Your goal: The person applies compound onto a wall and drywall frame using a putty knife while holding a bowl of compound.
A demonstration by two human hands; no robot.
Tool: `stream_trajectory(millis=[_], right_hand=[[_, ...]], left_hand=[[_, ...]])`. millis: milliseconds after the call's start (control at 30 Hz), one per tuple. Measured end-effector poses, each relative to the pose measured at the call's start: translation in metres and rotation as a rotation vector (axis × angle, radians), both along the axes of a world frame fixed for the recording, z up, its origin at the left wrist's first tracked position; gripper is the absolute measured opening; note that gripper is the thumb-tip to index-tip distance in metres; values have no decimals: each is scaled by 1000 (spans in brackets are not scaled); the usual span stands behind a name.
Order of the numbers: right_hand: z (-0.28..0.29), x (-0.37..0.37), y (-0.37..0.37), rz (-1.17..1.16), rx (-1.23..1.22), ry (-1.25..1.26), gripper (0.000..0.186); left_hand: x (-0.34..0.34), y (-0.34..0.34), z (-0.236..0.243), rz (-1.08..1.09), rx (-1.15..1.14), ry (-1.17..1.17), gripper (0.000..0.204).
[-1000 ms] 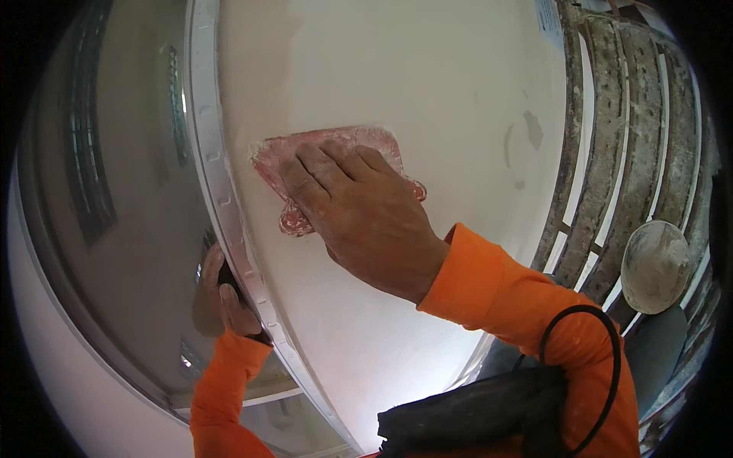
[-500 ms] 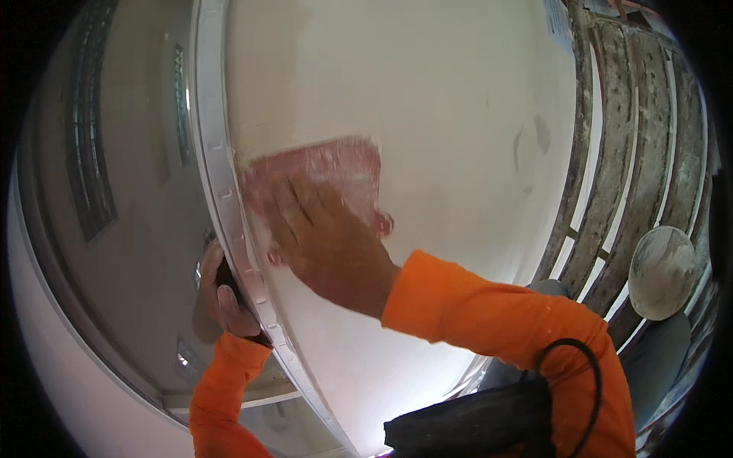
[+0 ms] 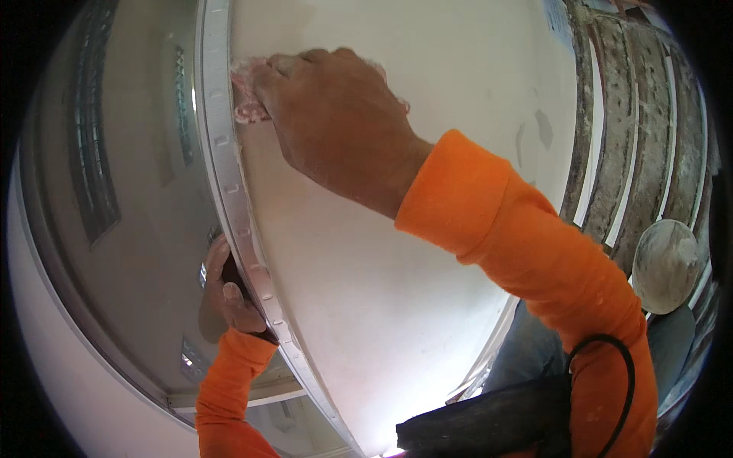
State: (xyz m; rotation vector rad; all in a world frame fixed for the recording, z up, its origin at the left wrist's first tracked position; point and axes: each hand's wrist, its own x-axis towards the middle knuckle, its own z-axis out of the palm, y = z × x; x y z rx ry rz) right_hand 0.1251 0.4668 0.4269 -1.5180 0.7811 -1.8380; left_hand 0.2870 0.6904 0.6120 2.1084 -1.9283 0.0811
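Note:
My right hand (image 3: 336, 126) lies over a reddish sheet of sandpaper (image 3: 246, 91) on a pale, smooth panel (image 3: 366, 282). The sheet's whitened left part shows beside the metal strip (image 3: 233, 183); the palm hides most of the rest. My bent fingers hold the sheet against the panel. Lower down, my left hand (image 3: 227, 286) is curled at the strip's far-left side, thumb and fingers around its edge. A dark gap shows between them, and the strip covers part of this hand.
Left of the strip lies a glossy dark surface (image 3: 145, 252) with reflections. Worn wooden slats (image 3: 641, 114) run along the right, near a dusty rounded pad (image 3: 666, 263) at my knee. A black bag-like item (image 3: 481, 420) with a cord hangs below my right arm.
My right hand has moved up the panel with the sandpaper, which shows less than before. My left hand has stayed at the strip.

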Motion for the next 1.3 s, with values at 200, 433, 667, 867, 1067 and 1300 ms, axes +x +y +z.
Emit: stream_trajectory(millis=[200, 433, 667, 867, 1067, 1300], right_hand=[[1, 7, 46, 275, 16, -2, 30], [-8, -27, 156, 694, -234, 210, 50], [-5, -1, 40, 151, -55, 66, 50], [-17, 7, 145, 402, -212, 28, 61], [-14, -9, 63, 41, -132, 47, 40], [-11, 31, 12, -212, -140, 43, 29]], left_hand=[[0, 2, 7, 20, -1, -38, 79], [-3, -5, -4, -78, -6, -274, 76], [-11, -9, 4, -113, 53, -109, 67], [3, 5, -2, -37, -26, 40, 72], [-2, 2, 10, -48, 52, -9, 70], [1, -3, 4, -97, -3, -354, 67]])
